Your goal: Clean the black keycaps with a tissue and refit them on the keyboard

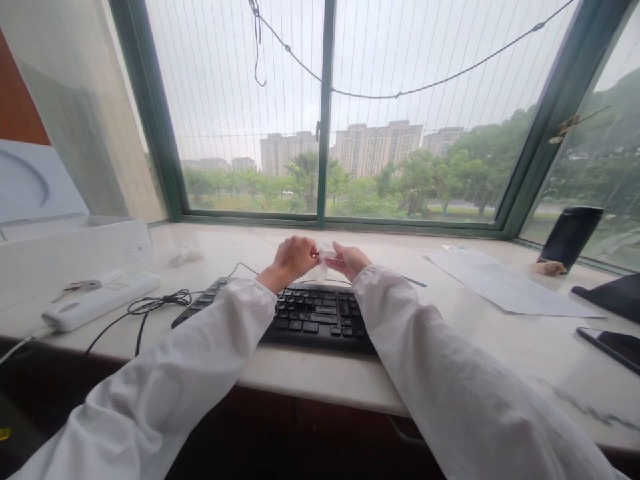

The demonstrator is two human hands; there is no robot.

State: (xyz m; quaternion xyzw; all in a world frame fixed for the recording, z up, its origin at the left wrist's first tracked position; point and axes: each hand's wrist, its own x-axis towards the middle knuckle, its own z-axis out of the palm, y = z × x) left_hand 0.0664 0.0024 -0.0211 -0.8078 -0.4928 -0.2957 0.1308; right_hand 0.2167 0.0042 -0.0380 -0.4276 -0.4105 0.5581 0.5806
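Note:
Above the far edge of a black keyboard, my two hands meet close together. My left hand is closed, its fingertips pinching a small dark piece whose kind I cannot make out. A crumpled white tissue lies between the hands, touching that piece. My right hand pinches the tissue between thumb and fingers. Both forearms, in white sleeves, reach over the keyboard and cover parts of its left and right ends.
A white power strip and a bundled black cable lie left, near a white box. Another crumpled tissue is behind them. Printed paper, a phone and a dark upright cylinder are right. A window stands behind.

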